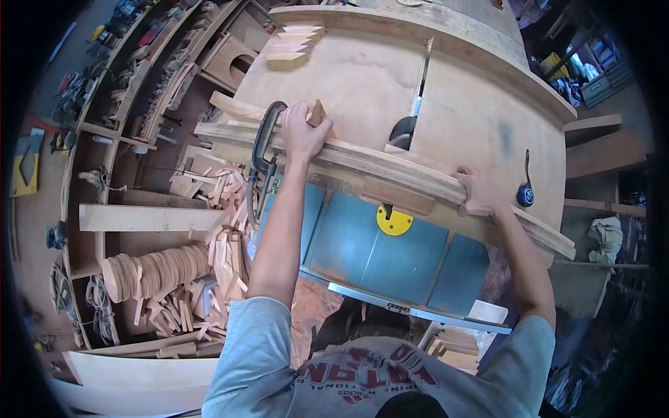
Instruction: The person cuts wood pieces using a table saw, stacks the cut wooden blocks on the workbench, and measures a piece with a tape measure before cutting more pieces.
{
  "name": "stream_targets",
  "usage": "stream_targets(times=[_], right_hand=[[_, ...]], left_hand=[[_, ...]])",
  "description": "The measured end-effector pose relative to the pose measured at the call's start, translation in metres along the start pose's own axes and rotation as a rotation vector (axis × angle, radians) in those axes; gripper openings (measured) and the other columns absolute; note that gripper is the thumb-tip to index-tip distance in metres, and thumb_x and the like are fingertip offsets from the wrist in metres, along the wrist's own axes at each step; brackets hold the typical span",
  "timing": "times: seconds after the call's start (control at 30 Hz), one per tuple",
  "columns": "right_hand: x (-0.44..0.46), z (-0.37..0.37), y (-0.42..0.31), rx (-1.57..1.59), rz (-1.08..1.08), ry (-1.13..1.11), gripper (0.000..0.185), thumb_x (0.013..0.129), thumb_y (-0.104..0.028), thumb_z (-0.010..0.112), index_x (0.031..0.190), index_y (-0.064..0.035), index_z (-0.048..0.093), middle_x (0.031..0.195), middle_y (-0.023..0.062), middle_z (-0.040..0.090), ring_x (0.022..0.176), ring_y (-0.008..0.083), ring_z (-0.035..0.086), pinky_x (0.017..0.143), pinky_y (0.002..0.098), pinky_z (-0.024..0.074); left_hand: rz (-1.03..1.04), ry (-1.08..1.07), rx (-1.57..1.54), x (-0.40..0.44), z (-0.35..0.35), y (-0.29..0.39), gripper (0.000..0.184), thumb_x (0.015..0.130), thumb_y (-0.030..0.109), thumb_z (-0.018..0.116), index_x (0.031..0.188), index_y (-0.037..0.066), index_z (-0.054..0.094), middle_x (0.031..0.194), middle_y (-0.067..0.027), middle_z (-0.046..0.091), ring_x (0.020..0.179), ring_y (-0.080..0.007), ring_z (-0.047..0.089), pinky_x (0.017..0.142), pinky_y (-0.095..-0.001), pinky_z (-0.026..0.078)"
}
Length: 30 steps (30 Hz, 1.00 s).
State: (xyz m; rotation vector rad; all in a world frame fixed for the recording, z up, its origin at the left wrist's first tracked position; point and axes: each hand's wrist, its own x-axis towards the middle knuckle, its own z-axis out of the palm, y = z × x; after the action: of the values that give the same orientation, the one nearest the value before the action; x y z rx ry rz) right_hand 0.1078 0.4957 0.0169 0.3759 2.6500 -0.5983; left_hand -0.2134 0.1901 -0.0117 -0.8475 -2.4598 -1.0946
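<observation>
A thick layered wooden rail runs across the front of a plywood sled on a blue table saw. My left hand is closed at the rail's left part, with a small pointed piece of wood between its thumb and fingers. Beside that hand, a dark C-clamp grips the rail. My right hand wraps round the rail farther right. Between the hands, a dark rounded saw blade shows in the sled's slot, just beyond the rail.
Several cut wood pieces lie at the sled's far left corner. A blue tape measure rests at its right. Offcuts and a row of round wooden discs fill the left side, near tool-laden shelves. A yellow insert marks the saw's front.
</observation>
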Motion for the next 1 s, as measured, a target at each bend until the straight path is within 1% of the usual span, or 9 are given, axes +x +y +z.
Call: stream_targets(times=[0.43,0.53,0.6,0.67,0.73,0.77,0.83,0.9,1.0], right_hand=[[-0.107,0.088,-0.068,0.022,-0.080,0.045,0.094,0.050,-0.029,0.088,0.141,-0.0185,0.067,0.142,0.0156,0.058,0.134,0.0384,0.055,0.111,0.0502,0.0503],[-0.129,0.099,-0.087,0.021,-0.075,0.045,0.095,0.048,-0.026,0.088,0.140,-0.0178,0.067,0.144,0.0176,0.056,0.135,0.0396,0.054,0.111,0.0517,0.0502],[-0.130,0.097,-0.091,0.018,-0.069,0.033,0.094,0.048,-0.026,0.088,0.139,-0.0173,0.068,0.145,0.0183,0.056,0.135,0.0397,0.054,0.111,0.0524,0.0501],[-0.129,0.097,-0.091,0.019,-0.045,0.032,0.094,0.047,-0.026,0.087,0.139,-0.0168,0.068,0.145,0.0189,0.056,0.136,0.0397,0.054,0.111,0.0532,0.0499],[-0.130,0.100,-0.089,-0.027,-0.078,0.067,0.095,0.046,-0.026,0.088,0.139,-0.0172,0.068,0.146,0.0189,0.055,0.135,0.0397,0.054,0.111,0.0533,0.0502],[-0.132,0.098,-0.091,-0.028,-0.061,0.052,0.095,0.046,-0.026,0.088,0.139,-0.0172,0.068,0.146,0.0189,0.055,0.135,0.0397,0.054,0.111,0.0533,0.0502],[-0.130,0.092,-0.095,0.008,-0.052,0.049,0.096,0.046,-0.025,0.088,0.140,-0.0178,0.068,0.146,0.0187,0.055,0.135,0.0403,0.054,0.113,0.0527,0.0492],[-0.130,0.095,-0.092,0.008,-0.042,0.047,0.098,0.046,-0.028,0.089,0.141,-0.0183,0.067,0.147,0.0188,0.055,0.136,0.0407,0.053,0.113,0.0533,0.0478],[-0.130,0.099,-0.093,0.019,-0.037,0.052,0.100,0.046,-0.031,0.091,0.142,-0.0187,0.067,0.148,0.0188,0.054,0.138,0.0408,0.053,0.113,0.0543,0.0462]], left_hand=[[-0.102,-0.088,-0.053,-0.124,-0.107,0.002,0.034,0.075,0.026,0.087,0.088,0.006,0.062,0.091,-0.0136,0.065,0.101,-0.0389,0.060,0.102,-0.0507,0.046],[-0.066,-0.147,-0.031,-0.148,-0.130,0.009,0.034,0.079,0.023,0.085,0.104,0.008,0.067,0.101,-0.0153,0.066,0.110,-0.0393,0.060,0.113,-0.0542,0.041],[0.069,0.013,0.074,-0.162,-0.144,0.032,0.048,0.083,0.020,0.082,0.125,0.005,0.064,0.114,-0.0175,0.063,0.120,-0.0378,0.059,0.120,-0.0572,0.035],[-0.045,0.108,0.077,-0.227,-0.161,0.034,0.061,0.090,0.019,0.077,0.142,-0.001,0.053,0.136,-0.0227,0.057,0.137,-0.0382,0.052,0.121,-0.0565,0.033],[-0.305,0.196,-0.059,-0.363,-0.149,-0.029,0.060,0.098,0.019,0.071,0.148,-0.006,0.048,0.153,-0.0281,0.050,0.149,-0.0381,0.043,0.123,-0.0547,0.032],[-0.617,0.246,-0.294,-0.424,-0.134,-0.056,0.063,0.101,0.025,0.067,0.152,-0.004,0.045,0.159,-0.0250,0.045,0.148,-0.0368,0.044,0.122,-0.0520,0.033],[-0.940,0.288,-0.534,-0.465,-0.101,-0.084,0.065,0.104,0.031,0.062,0.157,-0.002,0.042,0.165,-0.0218,0.041,0.147,-0.0355,0.044,0.121,-0.0492,0.033],[-1.786,0.294,-1.365,-0.460,-0.076,-0.104,0.067,0.109,0.044,0.050,0.162,0.005,0.041,0.164,-0.0146,0.046,0.145,-0.0299,0.047,0.118,-0.0467,0.036],[-1.970,0.272,-1.469,-0.436,-0.047,-0.105,0.067,0.109,0.045,0.049,0.162,0.006,0.041,0.163,-0.0133,0.047,0.145,-0.0292,0.048,0.117,-0.0460,0.036]])
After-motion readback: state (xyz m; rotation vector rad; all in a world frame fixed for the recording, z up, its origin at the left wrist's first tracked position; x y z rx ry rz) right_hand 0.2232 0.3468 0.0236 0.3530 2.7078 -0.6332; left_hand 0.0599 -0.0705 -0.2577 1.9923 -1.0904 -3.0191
